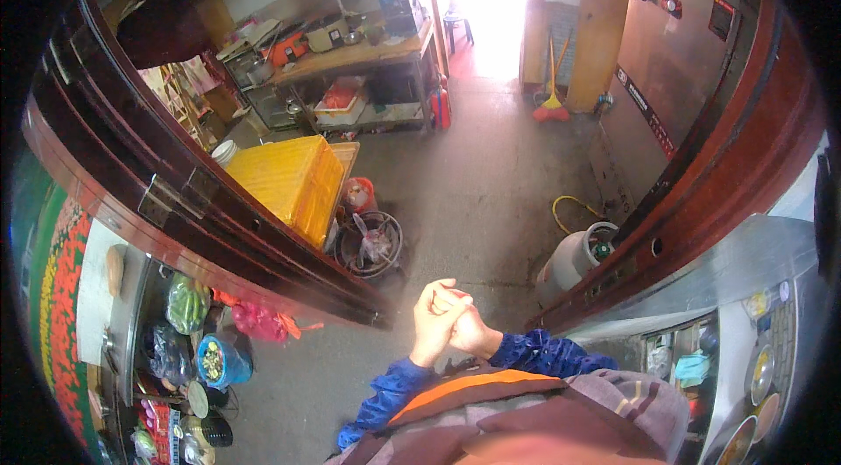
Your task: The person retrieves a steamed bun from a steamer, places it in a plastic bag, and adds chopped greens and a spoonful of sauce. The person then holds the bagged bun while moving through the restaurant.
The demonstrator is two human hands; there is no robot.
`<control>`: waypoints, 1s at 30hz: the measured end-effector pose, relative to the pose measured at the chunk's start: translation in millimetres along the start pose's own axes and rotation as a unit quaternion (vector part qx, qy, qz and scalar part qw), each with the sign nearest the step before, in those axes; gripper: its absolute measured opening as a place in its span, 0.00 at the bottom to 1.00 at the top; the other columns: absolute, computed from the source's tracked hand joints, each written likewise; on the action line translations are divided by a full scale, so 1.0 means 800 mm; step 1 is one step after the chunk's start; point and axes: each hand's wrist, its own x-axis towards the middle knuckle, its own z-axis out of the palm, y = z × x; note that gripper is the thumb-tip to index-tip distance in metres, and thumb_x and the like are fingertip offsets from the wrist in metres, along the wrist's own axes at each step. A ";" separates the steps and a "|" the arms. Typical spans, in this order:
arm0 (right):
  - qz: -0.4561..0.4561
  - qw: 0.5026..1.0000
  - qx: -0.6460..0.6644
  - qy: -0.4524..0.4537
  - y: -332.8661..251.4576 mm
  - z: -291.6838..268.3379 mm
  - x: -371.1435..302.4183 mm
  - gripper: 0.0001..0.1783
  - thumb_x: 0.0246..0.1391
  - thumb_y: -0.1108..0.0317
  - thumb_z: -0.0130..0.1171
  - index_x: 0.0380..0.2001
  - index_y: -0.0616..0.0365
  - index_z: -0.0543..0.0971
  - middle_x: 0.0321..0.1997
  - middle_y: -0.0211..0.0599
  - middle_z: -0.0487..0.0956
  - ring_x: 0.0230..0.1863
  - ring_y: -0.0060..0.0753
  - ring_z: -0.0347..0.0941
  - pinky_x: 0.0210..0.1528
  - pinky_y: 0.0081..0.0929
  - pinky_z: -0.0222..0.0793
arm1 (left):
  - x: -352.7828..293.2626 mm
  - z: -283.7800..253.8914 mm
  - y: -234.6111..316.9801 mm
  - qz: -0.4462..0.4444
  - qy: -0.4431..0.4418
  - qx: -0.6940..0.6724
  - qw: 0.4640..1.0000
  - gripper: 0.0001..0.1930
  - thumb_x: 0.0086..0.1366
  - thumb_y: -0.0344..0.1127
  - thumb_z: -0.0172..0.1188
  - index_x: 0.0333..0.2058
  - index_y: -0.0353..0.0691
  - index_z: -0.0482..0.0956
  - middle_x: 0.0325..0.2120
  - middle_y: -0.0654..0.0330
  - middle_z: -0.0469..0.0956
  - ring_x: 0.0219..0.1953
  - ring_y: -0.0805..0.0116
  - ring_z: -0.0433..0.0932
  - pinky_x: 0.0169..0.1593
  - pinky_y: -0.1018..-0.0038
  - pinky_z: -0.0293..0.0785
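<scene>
The left hand (431,329) and the right hand (475,331) were together in front of the tummy, with the fingers curled over each other. Maybe they were held close because neither one was carrying anything big; I could not tell if something tiny was tucked inside. They were in the air, not touching the floor (477,172) or any tabletop. The nearest thing was a dark round bin (342,252) on the floor, just past the brown door frame (289,259) and a bit to the left. A clear plastic bag (375,242) sat in it, perhaps to keep it clean. The bin stood by the right edge of a low tabletop (348,160), maybe so scraps had a short way to drop. A big yellow box (285,176) took up most of that tabletop, likely because it was too bulky to go elsewhere. A grey gas bottle (569,259) stood upright near the right side of the doorway, perhaps so nobody would bump it. At the back, pots (326,34) sat along the far edge of a long wooden tabletop (399,49), maybe so they would not fall off the front.
</scene>
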 end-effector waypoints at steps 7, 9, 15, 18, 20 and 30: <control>0.034 0.988 -0.144 0.048 0.023 0.004 -0.008 0.17 0.66 0.61 0.35 0.36 0.59 0.72 0.34 0.30 0.73 0.37 0.24 0.70 0.43 0.23 0.66 | 0.004 -0.008 -0.022 0.007 0.097 -0.036 0.995 0.12 0.62 0.31 0.57 0.19 0.35 0.73 0.20 0.59 0.76 0.25 0.68 0.77 0.33 0.73 0.74; 0.040 0.993 -0.093 0.058 0.022 0.001 -0.012 0.12 0.63 0.66 0.39 0.36 0.60 0.72 0.33 0.32 0.74 0.36 0.27 0.71 0.43 0.25 0.67 | 0.004 -0.014 -0.021 0.004 0.091 -0.054 0.994 0.13 0.62 0.30 0.56 0.18 0.35 0.72 0.19 0.59 0.75 0.24 0.69 0.77 0.32 0.74 0.73; 0.094 0.972 0.173 -0.130 0.054 -0.027 -0.002 0.13 0.62 0.67 0.43 0.47 0.60 0.68 0.47 0.38 0.73 0.53 0.28 0.68 0.52 0.25 0.64 | 0.004 -0.003 -0.008 0.036 0.125 0.035 0.991 0.11 0.63 0.28 0.55 0.20 0.35 0.74 0.24 0.59 0.77 0.29 0.71 0.77 0.38 0.77 0.72; 0.333 0.866 0.367 -0.060 0.050 -0.030 0.008 0.17 0.63 0.64 0.40 0.50 0.61 0.67 0.52 0.41 0.70 0.57 0.30 0.64 0.56 0.27 0.59 | 0.008 0.024 -0.021 0.207 0.213 0.530 0.794 0.13 0.60 0.36 0.53 0.42 0.40 0.76 0.50 0.52 0.72 0.55 0.54 0.67 0.57 0.61 0.60; 0.368 0.846 0.386 0.009 0.024 -0.023 0.019 0.19 0.64 0.61 0.39 0.52 0.62 0.67 0.55 0.42 0.68 0.59 0.31 0.61 0.59 0.29 0.57 | 0.011 0.022 -0.036 0.213 0.201 0.672 0.680 0.22 0.54 0.39 0.52 0.49 0.41 0.74 0.56 0.48 0.66 0.60 0.46 0.61 0.61 0.52 0.54; -0.037 0.900 -0.346 -0.263 -0.046 0.010 0.055 0.21 0.60 0.62 0.43 0.54 0.54 0.72 0.64 0.44 0.63 0.68 0.47 0.52 0.68 0.44 0.42 | 0.033 -0.078 -0.091 -0.147 -0.084 -0.347 0.922 0.27 0.70 0.51 0.36 0.62 0.43 0.56 0.59 0.56 0.61 0.61 0.62 0.60 0.62 0.65 0.55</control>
